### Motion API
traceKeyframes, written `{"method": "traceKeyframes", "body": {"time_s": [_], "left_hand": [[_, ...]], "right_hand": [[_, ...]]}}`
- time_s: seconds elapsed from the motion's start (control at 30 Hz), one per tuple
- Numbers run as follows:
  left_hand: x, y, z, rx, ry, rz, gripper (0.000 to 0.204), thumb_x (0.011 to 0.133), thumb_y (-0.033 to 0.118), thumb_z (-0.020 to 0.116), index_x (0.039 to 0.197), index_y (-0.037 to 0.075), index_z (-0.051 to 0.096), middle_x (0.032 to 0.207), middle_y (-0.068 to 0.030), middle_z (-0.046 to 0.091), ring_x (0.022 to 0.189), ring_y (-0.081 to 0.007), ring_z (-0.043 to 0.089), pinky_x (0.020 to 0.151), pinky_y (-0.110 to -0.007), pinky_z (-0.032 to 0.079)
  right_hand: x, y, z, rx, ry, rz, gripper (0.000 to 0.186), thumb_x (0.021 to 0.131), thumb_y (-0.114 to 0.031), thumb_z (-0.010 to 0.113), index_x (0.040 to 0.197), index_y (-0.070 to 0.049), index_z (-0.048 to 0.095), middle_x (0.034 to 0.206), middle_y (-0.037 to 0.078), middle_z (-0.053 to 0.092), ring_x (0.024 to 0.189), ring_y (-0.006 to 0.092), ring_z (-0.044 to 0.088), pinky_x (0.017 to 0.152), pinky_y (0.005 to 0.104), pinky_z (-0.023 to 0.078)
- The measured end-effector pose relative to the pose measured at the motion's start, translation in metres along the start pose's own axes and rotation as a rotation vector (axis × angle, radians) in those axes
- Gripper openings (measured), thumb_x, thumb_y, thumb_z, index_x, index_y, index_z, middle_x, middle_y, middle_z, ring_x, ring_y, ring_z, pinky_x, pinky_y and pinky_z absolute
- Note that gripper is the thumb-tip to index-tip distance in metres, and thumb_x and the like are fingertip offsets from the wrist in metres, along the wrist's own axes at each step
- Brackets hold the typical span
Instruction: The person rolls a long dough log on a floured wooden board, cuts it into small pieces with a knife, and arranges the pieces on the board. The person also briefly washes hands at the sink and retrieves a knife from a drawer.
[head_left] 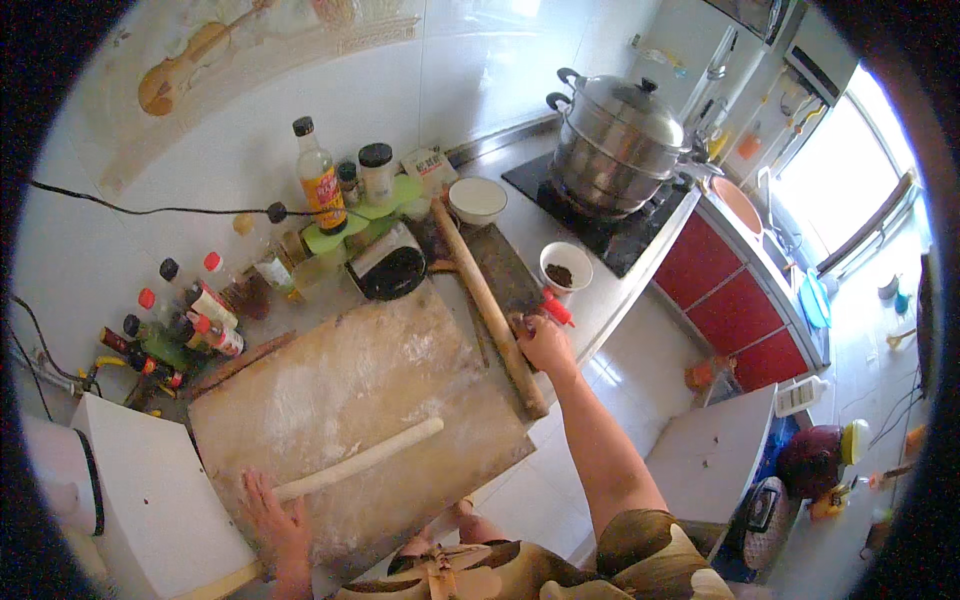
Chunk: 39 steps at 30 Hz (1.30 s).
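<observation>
My left hand (275, 515) lies with fingers spread on the floured wooden board (320, 370), at the near end of a long pale dough roll (370, 455). My right hand (542, 342) reaches to the board's right, fingers curled beside a long wooden rolling pin (480, 300); what they grip is hidden. Just beyond those fingers are a red plastic item (558, 308) and a dark flat rectangular object (500, 260). A white bowl (565, 267) with dark contents stands behind the red item.
Several bottles (190, 315) and a jar (375, 170) line the tiled wall. Behind are an empty-looking white bowl (477, 200) and a steel steamer (615, 150) on a black cooktop (540, 185). Red cabinets (720, 315) and a window stand right; white cabinets (150, 480) flank the board.
</observation>
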<state>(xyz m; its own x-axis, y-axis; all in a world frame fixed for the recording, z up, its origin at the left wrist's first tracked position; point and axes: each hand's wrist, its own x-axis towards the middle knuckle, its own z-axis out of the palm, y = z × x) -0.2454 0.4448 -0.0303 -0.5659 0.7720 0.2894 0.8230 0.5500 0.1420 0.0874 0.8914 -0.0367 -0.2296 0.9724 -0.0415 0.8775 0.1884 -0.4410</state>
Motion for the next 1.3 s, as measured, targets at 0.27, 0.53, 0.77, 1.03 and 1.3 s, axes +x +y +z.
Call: {"method": "traceKeyframes", "body": {"time_s": [0.27,0.53,0.77,1.03,1.3], "left_hand": [[-0.019,-0.005,0.008,-0.032,-0.028,-0.114,0.072,0.088,0.032,0.061,0.145,0.001,0.033,0.157,-0.0217,0.022,0.146,-0.0380,0.020,0.116,-0.061,0.010],[-0.018,-0.008,0.008,-0.061,-0.047,-0.061,0.070,0.089,0.032,0.058,0.146,0.001,0.032,0.156,-0.0213,0.024,0.146,-0.0383,0.019,0.116,-0.060,0.011],[-0.018,-0.013,0.013,-0.115,-0.008,-0.056,0.066,0.092,0.033,0.055,0.147,0.003,0.033,0.156,-0.0204,0.024,0.146,-0.0384,0.020,0.115,-0.061,0.012],[-0.024,-0.028,0.031,-0.138,0.015,-0.015,0.068,0.091,0.032,0.057,0.148,0.004,0.032,0.157,-0.0205,0.023,0.145,-0.0390,0.020,0.114,-0.060,0.014],[-0.018,-0.001,-0.006,-0.205,-0.075,-0.018,0.067,0.091,0.029,0.055,0.148,0.004,0.031,0.158,-0.0203,0.019,0.147,-0.0393,0.015,0.115,-0.060,0.010]], "right_hand": [[0.009,-0.021,-0.005,-0.060,-0.057,-0.007,0.040,0.070,-0.020,0.068,0.103,0.000,0.058,0.100,0.023,0.068,0.097,0.0402,0.065,0.087,0.0467,0.052],[-0.012,-0.031,-0.044,0.180,-0.073,0.026,0.041,0.072,-0.026,0.069,0.100,0.004,0.062,0.095,0.024,0.068,0.090,0.0373,0.067,0.080,0.0442,0.053],[-0.097,-0.068,-0.068,0.747,-0.034,0.142,0.039,0.076,-0.021,0.073,0.103,0.004,0.060,0.084,0.012,0.066,0.072,0.0196,0.062,0.067,0.0364,0.052],[-0.204,-0.092,-0.063,0.931,-0.046,0.134,0.037,0.080,-0.021,0.075,0.106,0.000,0.057,0.076,0.003,0.057,0.065,0.0122,0.053,0.054,0.0300,0.045],[-0.244,-0.091,-0.044,0.892,0.018,0.033,0.037,0.081,-0.017,0.074,0.110,-0.002,0.057,0.076,0.001,0.055,0.059,0.0088,0.051,0.052,0.0265,0.044]]}}
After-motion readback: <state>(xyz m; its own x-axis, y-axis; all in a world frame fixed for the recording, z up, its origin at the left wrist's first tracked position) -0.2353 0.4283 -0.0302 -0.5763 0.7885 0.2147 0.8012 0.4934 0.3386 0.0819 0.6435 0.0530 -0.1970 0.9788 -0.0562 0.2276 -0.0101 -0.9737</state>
